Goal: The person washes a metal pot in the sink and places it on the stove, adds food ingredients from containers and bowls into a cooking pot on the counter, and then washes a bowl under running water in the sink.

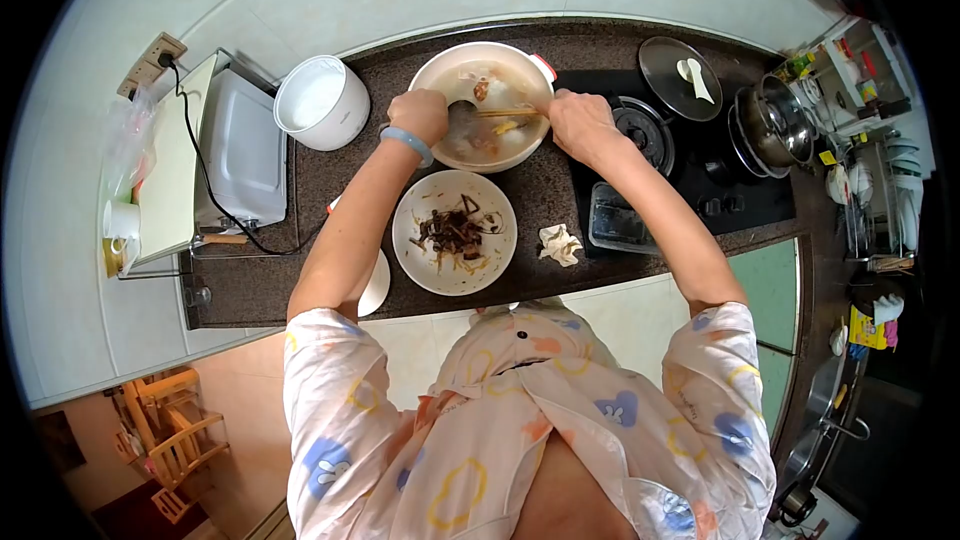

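One broth-filled pot, on counter beside stove; I judge it heavy, sloshy, best held by opposite rims. Left hand: curled closed, hold unclear to me. Right hand: closed on chopsticks

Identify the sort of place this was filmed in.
Likely a home kitchen: a black cooktop set into the counter, stacked dishes at the side, and a large pot of food.
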`<state>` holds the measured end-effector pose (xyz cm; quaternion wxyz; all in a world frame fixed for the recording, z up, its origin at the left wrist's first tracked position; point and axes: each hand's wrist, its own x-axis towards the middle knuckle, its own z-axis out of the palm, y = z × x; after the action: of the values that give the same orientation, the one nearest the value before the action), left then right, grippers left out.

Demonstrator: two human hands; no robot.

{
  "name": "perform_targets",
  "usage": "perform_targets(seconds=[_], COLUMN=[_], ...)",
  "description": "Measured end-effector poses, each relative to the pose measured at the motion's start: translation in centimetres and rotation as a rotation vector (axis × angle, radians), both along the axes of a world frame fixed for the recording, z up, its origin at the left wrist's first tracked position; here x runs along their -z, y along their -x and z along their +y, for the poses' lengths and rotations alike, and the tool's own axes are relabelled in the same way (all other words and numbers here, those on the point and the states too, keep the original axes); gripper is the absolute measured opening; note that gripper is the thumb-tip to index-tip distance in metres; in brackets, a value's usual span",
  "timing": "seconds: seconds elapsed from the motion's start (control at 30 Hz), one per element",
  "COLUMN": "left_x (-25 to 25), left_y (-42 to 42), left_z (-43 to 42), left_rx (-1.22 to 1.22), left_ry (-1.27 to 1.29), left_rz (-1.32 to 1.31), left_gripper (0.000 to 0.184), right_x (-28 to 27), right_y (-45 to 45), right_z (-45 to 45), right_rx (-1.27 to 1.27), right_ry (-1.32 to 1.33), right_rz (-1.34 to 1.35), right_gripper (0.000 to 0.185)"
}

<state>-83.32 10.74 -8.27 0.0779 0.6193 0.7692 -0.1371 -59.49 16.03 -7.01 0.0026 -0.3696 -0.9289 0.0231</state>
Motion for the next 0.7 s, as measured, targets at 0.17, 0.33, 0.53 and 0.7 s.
perform_targets(seconds=[0.17,0.33,0.53,0.7], left_x=[-0.1,-0.4,-0.1,-0.1], left_y=[0.0,-0.2,-0.1,-0.5], left_z=[0.2,0.3,0.0,-0.1], left_rx=[-0.001,-0.017,-0.012,-0.005], left_ry=[-0.007,0.04,0.034,0.025], left_rz=[0.002,0.005,0.034,0.019], left_gripper=[0.02,0.021,0.021,0.021], right_x=[-0.2,0.3,-0.2,1.0], right_y=[-0.3,-0.3,-0.5,-0.4], right_z=[-0.4,-0.2,-0.8,-0.7], right_rx=[-0.016,0.035,0.024,0.01], right_ry=[0.069,0.099,0.093,0.121], right_rz=[-0.023,-0.031,0.023,-0.099], right_gripper=[0.015,0.019,0.021,0.024])
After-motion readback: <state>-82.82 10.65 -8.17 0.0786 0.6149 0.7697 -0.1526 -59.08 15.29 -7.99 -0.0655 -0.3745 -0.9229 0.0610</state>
